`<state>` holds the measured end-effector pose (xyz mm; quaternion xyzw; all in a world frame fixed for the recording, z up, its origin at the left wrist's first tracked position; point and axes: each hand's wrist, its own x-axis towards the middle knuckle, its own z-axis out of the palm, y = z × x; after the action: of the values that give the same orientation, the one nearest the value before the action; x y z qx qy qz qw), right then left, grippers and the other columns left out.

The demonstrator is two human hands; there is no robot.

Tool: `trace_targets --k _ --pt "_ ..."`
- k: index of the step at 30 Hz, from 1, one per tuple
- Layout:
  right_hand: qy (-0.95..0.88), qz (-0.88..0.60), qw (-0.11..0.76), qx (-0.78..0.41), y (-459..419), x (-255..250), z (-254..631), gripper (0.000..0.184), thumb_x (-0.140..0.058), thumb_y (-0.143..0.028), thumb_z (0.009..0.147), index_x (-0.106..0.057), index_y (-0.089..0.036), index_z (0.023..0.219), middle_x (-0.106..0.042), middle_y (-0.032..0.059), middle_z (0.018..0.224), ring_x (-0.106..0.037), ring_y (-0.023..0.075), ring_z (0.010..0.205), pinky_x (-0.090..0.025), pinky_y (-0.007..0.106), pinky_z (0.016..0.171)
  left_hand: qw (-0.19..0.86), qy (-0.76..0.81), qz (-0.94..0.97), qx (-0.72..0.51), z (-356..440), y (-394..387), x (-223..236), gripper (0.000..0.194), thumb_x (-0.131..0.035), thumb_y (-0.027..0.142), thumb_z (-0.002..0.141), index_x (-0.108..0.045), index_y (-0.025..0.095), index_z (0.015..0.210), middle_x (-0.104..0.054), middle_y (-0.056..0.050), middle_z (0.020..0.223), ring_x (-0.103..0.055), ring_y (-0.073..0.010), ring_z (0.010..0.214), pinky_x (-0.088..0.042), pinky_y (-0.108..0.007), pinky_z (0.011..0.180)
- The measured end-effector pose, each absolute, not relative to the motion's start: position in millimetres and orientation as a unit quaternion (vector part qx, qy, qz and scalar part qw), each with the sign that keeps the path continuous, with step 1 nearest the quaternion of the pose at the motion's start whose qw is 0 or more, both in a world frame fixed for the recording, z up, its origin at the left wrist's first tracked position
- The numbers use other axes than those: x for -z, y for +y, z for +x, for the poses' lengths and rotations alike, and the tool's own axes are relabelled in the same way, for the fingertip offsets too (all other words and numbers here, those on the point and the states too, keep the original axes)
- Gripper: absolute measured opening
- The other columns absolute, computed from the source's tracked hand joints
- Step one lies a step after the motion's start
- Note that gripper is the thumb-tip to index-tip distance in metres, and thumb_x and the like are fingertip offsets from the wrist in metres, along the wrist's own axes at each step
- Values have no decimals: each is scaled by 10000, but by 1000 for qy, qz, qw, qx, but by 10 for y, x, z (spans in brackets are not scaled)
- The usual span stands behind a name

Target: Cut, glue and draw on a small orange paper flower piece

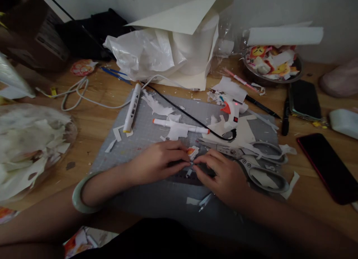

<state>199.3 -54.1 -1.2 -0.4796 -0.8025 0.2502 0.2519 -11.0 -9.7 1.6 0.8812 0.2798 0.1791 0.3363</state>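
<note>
My left hand (160, 158), with a pale bangle on its wrist, pinches a small layered piece of white paper (193, 152) with an orange-red patch. Facing it, my right hand (223, 177) is closed at the fingertips by the lower edge of that piece; what it pinches is too small to name. Beneath both hands lies a grey cutting mat (123, 164). A dark ruler (183, 178) shows partly under them. Large grey-handled scissors (253, 162) rest against the right hand's far side. Beyond the fingers is a white marker (192, 129) with orange ends.
A white glue gun (232, 115) with a red light and black cord lies behind the scissors. Another marker (132, 108) is at left. Two phones (327, 166) and a bowl (298, 74) of scraps are at right. A plastic bag (68, 126) of paper scraps sits at left.
</note>
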Motion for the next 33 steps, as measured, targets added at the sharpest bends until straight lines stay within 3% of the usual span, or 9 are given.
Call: trace_targets --k 19,33 --pt "-778 -503 229 -298 -454 -52 2000 86 -535 -184 818 -608 -168 775 -572 9 725 -539 129 659 -391 248 618 333 277 884 -177 -108 -97 -22 130 -545 217 894 -655 157 928 -640 -60 947 -609 -161 879 -485 -254 763" --pt "-643 -602 157 -446 -336 -118 1972 72 -557 -265 763 -593 -221 719 -572 -37 626 -529 124 592 -356 242 537 323 280 887 -176 -96 -102 -17 143 -531 207 901 -659 146 916 -636 -64 926 -607 -162 864 -482 -255 759"
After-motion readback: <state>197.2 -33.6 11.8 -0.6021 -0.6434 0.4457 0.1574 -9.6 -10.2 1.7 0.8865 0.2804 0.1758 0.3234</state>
